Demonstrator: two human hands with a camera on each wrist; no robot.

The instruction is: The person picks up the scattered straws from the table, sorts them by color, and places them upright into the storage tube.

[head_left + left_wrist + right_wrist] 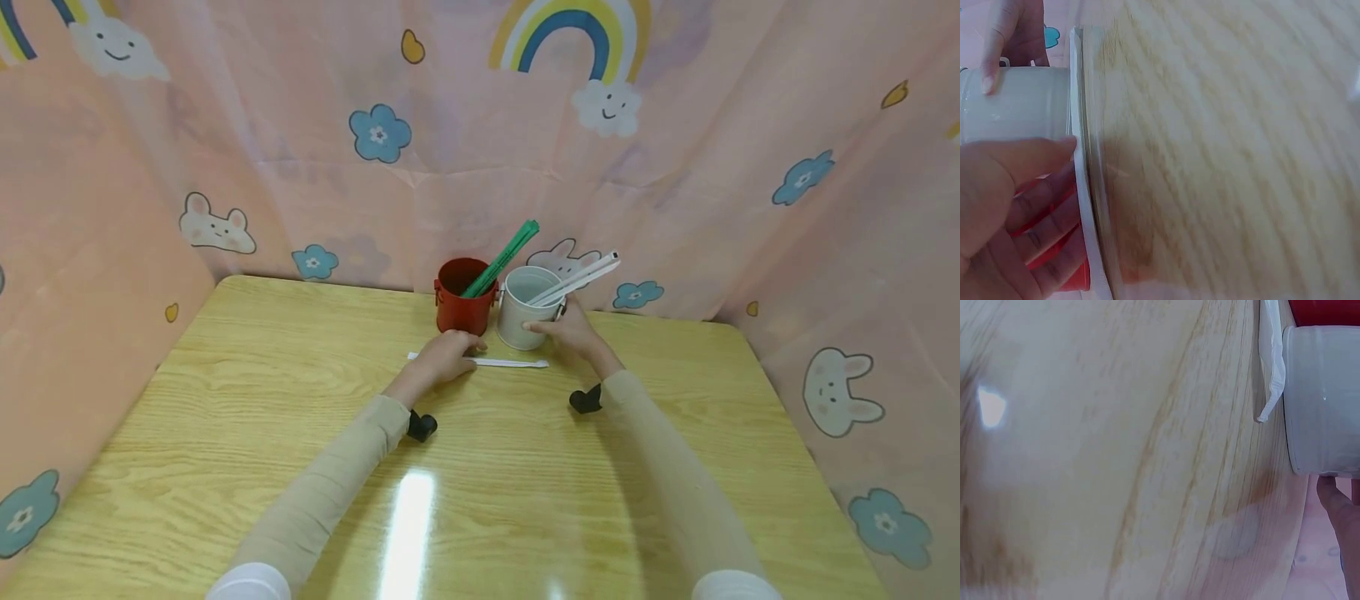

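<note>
A thin white stick [510, 363], which looks paper-wrapped, lies on the table in front of two small metal buckets. My left hand [447, 357] is over its left half. In the left wrist view the thumb touches the stick [1076, 94], and the fingers are spread apart from the thumb. My right hand [573, 329] grips the white bucket [517, 323] by its right side, with the thumb on the front wall. Several similar white sticks [585, 277] lean to the right in it. Touching or nearly touching it on the left, the red bucket [461, 315] holds green sticks [510, 257].
Both buckets stand near the back edge of the wooden table [300, 500]. A pink patterned curtain [465, 167] hangs right behind and at both sides. Black wrist mounts [422, 427] project beneath the sleeves.
</note>
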